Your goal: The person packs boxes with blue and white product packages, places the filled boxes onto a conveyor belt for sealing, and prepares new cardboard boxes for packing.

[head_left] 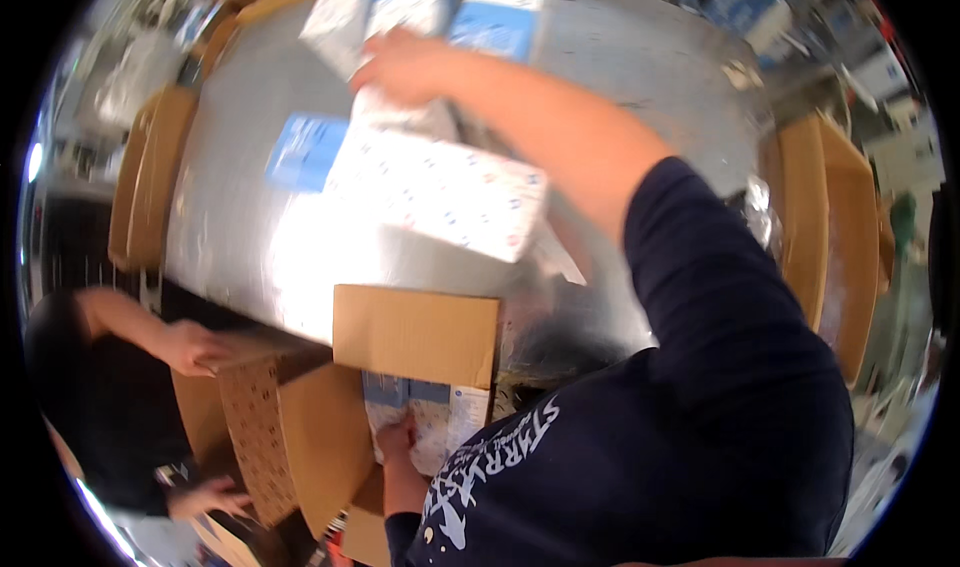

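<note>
Our right hand [405, 67] is over white boxes [440, 192] on the desk [620, 67], eleven o'clock: probably light, stiff, best held by opposite sides. Our left hand [397, 435] is inside a carton [415, 337], seven o'clock. We can't tell either grip.

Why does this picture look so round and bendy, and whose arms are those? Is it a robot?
No robot here, just a person's bare hands. A fisheye camera on the person's head looks down, so things near the rim bend. The right hand reaches across a shiny metal table to white-and-blue boxes; it's blurry, so I can't tell whether its fingers grip one. The left hand is inside an open cardboard carton, at a patterned box. A co-worker is on the left.
</note>
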Demonstrator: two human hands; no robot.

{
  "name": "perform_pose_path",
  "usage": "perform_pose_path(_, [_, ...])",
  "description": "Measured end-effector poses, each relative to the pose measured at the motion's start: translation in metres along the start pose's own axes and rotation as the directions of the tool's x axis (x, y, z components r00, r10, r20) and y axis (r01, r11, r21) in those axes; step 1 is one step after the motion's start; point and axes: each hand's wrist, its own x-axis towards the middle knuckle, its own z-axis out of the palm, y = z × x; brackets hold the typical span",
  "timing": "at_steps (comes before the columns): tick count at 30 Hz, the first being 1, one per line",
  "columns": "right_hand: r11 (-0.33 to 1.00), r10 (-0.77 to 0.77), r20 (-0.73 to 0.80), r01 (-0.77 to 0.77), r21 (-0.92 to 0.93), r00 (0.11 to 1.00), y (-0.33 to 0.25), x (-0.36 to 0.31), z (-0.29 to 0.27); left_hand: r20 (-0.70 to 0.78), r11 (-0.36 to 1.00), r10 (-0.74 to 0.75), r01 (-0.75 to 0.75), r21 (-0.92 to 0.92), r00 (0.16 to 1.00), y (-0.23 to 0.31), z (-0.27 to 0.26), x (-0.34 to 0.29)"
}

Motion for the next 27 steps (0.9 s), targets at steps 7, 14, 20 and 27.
perform_pose_path(7, [0.96,-0.161,0.181,0.111,0.258,0.97,0.003,-0.132,-0.062,-0.069,0.998,0.003,0.001,0.056,0.998,0.022,0.001,-0.057])
perform_pose_path(14, [0.917,0.398,-0.08,-0.393,0.074,0.914,0.084,-0.116,-0.043,-0.158,0.735,0.498,-0.318,0.599,0.853,0.044,-0.045,-0.061])
perform_pose_path(20, [0.967,0.253,-0.02,-0.253,0.015,0.967,0.047,-0.13,-0.035,-0.238,0.56,0.57,-0.584,-0.588,0.787,0.277,0.008,-0.18])
perform_pose_path(27, [0.998,-0.05,-0.018,0.051,0.034,0.999,0.028,-0.231,-0.043,0.184,0.521,0.807,-0.529,-0.67,0.562,0.307,0.084,-0.228])
